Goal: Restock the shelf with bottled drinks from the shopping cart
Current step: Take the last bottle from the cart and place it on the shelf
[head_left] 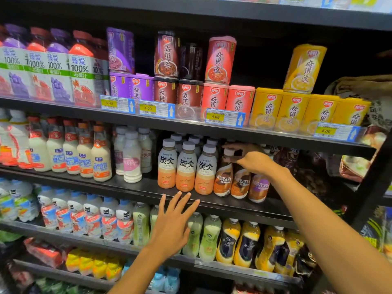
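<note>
Three Nescafe coffee bottles (223, 179) stand in a row on the black middle shelf (233, 205), right of three orange Tanbing latte bottles (185, 166). My right hand (250, 159) reaches in over the Nescafe row, thumb and fingers curled around the white cap of the leftmost bottle. My left hand (174, 227) hovers in front of the shelf edge below the latte bottles, fingers straight and spread, holding nothing. The shopping cart is out of view.
White milk-drink bottles (131, 158) and almond drinks (84, 153) fill the shelf's left part. Stacked congee cans (220, 98) with price tags sit on the shelf above. Green and yellow bottles (229, 240) line the shelf below. A black upright (373, 179) bounds the right side.
</note>
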Motion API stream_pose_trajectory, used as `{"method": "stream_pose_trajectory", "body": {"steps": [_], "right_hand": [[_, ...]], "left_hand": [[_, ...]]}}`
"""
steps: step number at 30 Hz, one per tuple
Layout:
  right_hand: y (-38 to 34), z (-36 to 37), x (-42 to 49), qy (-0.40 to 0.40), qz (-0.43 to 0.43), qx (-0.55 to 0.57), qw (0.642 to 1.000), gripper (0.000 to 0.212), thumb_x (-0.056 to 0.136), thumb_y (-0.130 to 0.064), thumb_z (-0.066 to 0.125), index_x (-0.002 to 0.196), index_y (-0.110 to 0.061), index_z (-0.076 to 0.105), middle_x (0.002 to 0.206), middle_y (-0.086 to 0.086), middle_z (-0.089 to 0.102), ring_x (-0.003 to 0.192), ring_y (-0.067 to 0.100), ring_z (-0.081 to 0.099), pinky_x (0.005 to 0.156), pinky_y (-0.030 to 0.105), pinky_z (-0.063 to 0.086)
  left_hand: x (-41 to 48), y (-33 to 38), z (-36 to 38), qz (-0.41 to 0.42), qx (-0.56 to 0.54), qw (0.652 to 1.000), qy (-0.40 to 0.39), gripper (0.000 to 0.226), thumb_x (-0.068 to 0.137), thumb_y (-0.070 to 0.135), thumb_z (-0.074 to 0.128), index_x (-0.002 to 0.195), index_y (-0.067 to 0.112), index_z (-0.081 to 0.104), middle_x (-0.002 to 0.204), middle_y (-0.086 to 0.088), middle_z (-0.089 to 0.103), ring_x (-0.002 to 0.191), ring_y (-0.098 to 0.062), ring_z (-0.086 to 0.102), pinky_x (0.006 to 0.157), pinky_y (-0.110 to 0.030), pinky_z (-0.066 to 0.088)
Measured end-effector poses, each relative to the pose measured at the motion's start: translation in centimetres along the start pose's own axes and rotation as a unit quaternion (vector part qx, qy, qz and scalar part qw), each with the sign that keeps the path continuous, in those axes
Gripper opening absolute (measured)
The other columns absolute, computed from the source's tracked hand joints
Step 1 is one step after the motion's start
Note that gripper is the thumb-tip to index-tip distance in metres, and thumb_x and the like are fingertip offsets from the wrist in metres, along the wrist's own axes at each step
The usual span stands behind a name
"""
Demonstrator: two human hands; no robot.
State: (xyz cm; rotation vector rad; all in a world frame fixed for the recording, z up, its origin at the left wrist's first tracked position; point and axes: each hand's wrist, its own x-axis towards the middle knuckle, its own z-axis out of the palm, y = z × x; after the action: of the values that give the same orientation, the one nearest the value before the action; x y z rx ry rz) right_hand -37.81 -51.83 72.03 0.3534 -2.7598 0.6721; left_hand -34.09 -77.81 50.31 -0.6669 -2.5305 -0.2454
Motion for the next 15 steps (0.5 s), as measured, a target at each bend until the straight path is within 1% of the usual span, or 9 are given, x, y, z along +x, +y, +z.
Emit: {"method": "stream_pose_trajectory", "body": {"steps": [2, 5, 6, 8, 9, 11, 12, 13, 15], "right_hand": [[0.3, 0.3, -0.1, 0.013, -0.002, 0.001, 1.0, 0.042, 0.093, -0.024, 0.077, 0.134, -0.025, 0.068, 0.141, 0.002, 0.065, 0.126, 0.02, 0.06, 0.111, 0.037, 0.047], [1.6, 1.0, 0.7, 0.009, 0.033, 0.008, 0.999, 0.042, 0.087, -0.043, 0.076, 0.127, -0.031, 0.072, 0.129, 0.004, 0.072, 0.115, 0.023, 0.068, 0.104, 0.043, 0.054], [2.7, 1.5, 1.4, 0.005, 0.04, 0.011, 0.999, 0.044, 0.086, -0.044, 0.076, 0.129, -0.033, 0.07, 0.127, 0.004, 0.073, 0.113, 0.024, 0.068, 0.102, 0.043, 0.055], [1.7, 1.2, 0.7, 0.014, 0.017, 0.012, 1.0, 0.043, 0.09, -0.035, 0.077, 0.132, -0.034, 0.068, 0.131, 0.001, 0.071, 0.118, 0.023, 0.066, 0.103, 0.038, 0.054], [1.3, 0.8, 0.3, 0.018, 0.011, 0.014, 1.0, 0.041, 0.092, -0.034, 0.076, 0.132, -0.034, 0.067, 0.13, -0.002, 0.07, 0.119, 0.02, 0.065, 0.101, 0.031, 0.054], [1.0, -0.1, -0.4, 0.017, 0.027, 0.02, 0.999, 0.04, 0.091, -0.045, 0.075, 0.128, -0.04, 0.062, 0.122, -0.009, 0.068, 0.111, 0.014, 0.064, 0.089, 0.02, 0.052], [1.4, -0.4, -0.7, 0.016, 0.027, 0.02, 0.999, 0.046, 0.089, -0.051, 0.074, 0.132, -0.04, 0.061, 0.122, -0.011, 0.066, 0.11, 0.013, 0.063, 0.087, 0.022, 0.05], [1.7, -0.8, -1.0, 0.017, 0.026, 0.011, 0.999, 0.051, 0.091, -0.05, 0.072, 0.139, -0.038, 0.058, 0.123, -0.011, 0.064, 0.113, 0.012, 0.061, 0.087, 0.023, 0.047], [2.4, -1.7, -1.3, 0.005, 0.02, -0.027, 0.999, 0.05, 0.098, -0.037, 0.068, 0.146, -0.029, 0.054, 0.128, -0.007, 0.062, 0.122, 0.012, 0.058, 0.089, 0.017, 0.038]], "left_hand": [[0.1, 0.4, 0.3, -0.007, -0.007, 1.0, 0.001, 0.086, 0.082, 0.034, 0.061, 0.159, 0.041, 0.022, 0.165, 0.002, 0.032, 0.154, -0.025, 0.023, 0.122, -0.062, 0.005], [0.1, 0.3, 0.3, -0.01, -0.006, 1.0, -0.007, 0.087, 0.082, 0.034, 0.062, 0.158, 0.042, 0.023, 0.164, 0.003, 0.034, 0.154, -0.023, 0.026, 0.122, -0.064, 0.014], [0.2, 0.2, 0.3, -0.008, -0.004, 1.0, -0.01, 0.087, 0.081, 0.034, 0.064, 0.158, 0.042, 0.024, 0.163, 0.003, 0.035, 0.153, -0.023, 0.028, 0.122, -0.064, 0.016], [0.2, 0.2, 0.2, -0.007, -0.002, 1.0, -0.013, 0.088, 0.08, 0.034, 0.067, 0.157, 0.041, 0.026, 0.162, 0.003, 0.037, 0.152, -0.023, 0.03, 0.121, -0.064, 0.019], [0.2, 0.2, 0.2, -0.008, -0.001, 1.0, -0.012, 0.087, 0.08, 0.034, 0.067, 0.157, 0.041, 0.026, 0.162, 0.003, 0.037, 0.152, -0.023, 0.03, 0.121, -0.064, 0.019], [0.2, 0.3, 0.1, -0.01, -0.001, 1.0, -0.011, 0.086, 0.081, 0.035, 0.065, 0.157, 0.041, 0.026, 0.162, 0.003, 0.036, 0.152, -0.023, 0.029, 0.121, -0.064, 0.019], [0.2, 0.4, 0.1, -0.012, -0.003, 1.0, -0.011, 0.084, 0.081, 0.035, 0.064, 0.157, 0.041, 0.027, 0.162, 0.003, 0.037, 0.152, -0.023, 0.029, 0.121, -0.064, 0.018], [0.2, 0.4, 0.1, -0.015, -0.005, 1.0, -0.009, 0.082, 0.082, 0.035, 0.062, 0.156, 0.041, 0.027, 0.162, 0.003, 0.037, 0.152, -0.023, 0.029, 0.122, -0.064, 0.017], [0.3, 0.7, 0.0, -0.016, -0.012, 1.0, -0.009, 0.08, 0.083, 0.035, 0.059, 0.156, 0.041, 0.028, 0.162, 0.002, 0.037, 0.153, -0.023, 0.028, 0.124, -0.06, 0.01]]}}
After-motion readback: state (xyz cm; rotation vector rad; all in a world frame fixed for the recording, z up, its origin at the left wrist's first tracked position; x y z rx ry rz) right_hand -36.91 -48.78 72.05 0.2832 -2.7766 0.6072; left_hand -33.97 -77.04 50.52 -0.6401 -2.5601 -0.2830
